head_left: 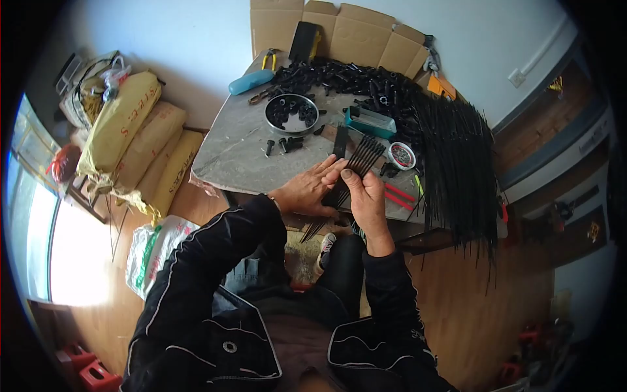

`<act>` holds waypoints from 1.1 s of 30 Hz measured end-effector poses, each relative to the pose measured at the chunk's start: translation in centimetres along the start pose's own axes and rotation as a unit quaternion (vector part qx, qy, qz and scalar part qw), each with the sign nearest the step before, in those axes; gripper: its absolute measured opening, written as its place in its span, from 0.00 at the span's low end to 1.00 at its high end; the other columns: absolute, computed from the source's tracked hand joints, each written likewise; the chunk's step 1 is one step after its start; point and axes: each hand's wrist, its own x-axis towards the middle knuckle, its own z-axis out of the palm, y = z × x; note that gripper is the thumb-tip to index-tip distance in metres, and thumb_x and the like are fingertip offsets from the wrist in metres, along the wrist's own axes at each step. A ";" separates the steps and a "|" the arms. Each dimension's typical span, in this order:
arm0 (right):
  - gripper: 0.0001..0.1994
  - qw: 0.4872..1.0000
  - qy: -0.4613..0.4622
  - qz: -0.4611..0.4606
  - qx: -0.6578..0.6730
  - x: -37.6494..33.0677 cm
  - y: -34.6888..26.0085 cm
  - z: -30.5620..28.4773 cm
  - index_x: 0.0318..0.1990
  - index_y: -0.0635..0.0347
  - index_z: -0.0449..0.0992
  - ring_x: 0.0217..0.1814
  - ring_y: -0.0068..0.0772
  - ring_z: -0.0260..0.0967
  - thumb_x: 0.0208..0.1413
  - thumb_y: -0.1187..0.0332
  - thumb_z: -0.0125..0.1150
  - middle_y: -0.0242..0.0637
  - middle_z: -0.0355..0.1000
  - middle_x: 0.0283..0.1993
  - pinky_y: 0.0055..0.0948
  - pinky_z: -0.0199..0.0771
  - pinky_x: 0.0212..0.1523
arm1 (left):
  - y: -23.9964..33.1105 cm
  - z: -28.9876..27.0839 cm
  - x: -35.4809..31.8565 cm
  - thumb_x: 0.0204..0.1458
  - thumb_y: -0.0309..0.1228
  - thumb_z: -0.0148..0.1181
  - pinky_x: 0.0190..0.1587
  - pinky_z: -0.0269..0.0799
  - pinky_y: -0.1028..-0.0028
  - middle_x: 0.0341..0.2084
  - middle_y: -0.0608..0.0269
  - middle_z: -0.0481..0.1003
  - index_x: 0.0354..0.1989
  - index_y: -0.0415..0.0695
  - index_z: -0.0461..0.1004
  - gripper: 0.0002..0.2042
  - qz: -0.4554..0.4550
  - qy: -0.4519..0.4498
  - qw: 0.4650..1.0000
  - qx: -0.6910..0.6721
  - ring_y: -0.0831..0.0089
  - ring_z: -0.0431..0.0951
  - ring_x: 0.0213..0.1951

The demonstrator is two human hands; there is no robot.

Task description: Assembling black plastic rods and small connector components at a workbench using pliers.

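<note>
A fan of thin black rods (367, 151) runs slantwise over the near table edge, with lower ends below my hands. My right hand (367, 199) is closed round the rods, its thumb pressed on top. My left hand (310, 186) lies beside and partly over them, fingers stretched out and touching them; its palm side is hidden. Just past its fingertips is a flat black strip (340, 138). Close beyond my right hand stands a small round container (401, 155) of small parts, and red-handled pliers (400, 196) lie to its right.
Black fittings (353, 81) heap along the back of the grey table (222, 153). A round metal bowl (292, 113) and a teal tray (370, 122) stand in front. Many long black rods (457, 170) hang over the right edge. Full sacks (134, 121) are stacked at left.
</note>
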 end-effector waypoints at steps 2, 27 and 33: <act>0.10 1.000 0.004 0.019 0.019 0.0 0.2 0.3 0.39 0.67 0.72 0.37 0.25 0.74 0.64 0.67 0.51 0.35 0.75 0.33 0.25 0.74 0.41 | 0.3 -0.3 -0.1 0.40 0.53 0.65 0.69 0.44 0.59 0.68 0.46 0.47 0.68 0.39 0.45 0.51 0.003 -0.002 1.000 0.012 0.49 0.45 0.69; 0.14 0.958 0.075 0.125 -0.248 2.8 5.5 -10.4 0.46 0.63 0.76 0.48 0.32 0.72 0.52 0.74 0.56 0.37 0.76 0.42 0.30 0.70 0.49 | 0.6 0.3 0.7 0.34 0.50 0.71 0.68 0.46 0.58 0.67 0.44 0.49 0.65 0.38 0.53 0.50 0.035 0.016 0.998 0.053 0.48 0.48 0.69; 0.07 0.830 0.179 -0.044 -0.527 6.1 11.8 -10.5 0.36 0.56 0.80 0.44 0.47 0.69 0.51 0.70 0.56 0.38 0.76 0.39 0.45 0.66 0.45 | 1.8 -0.8 1.4 0.32 0.48 0.72 0.68 0.47 0.58 0.68 0.41 0.45 0.65 0.37 0.53 0.51 -0.027 -0.058 0.997 0.037 0.45 0.47 0.68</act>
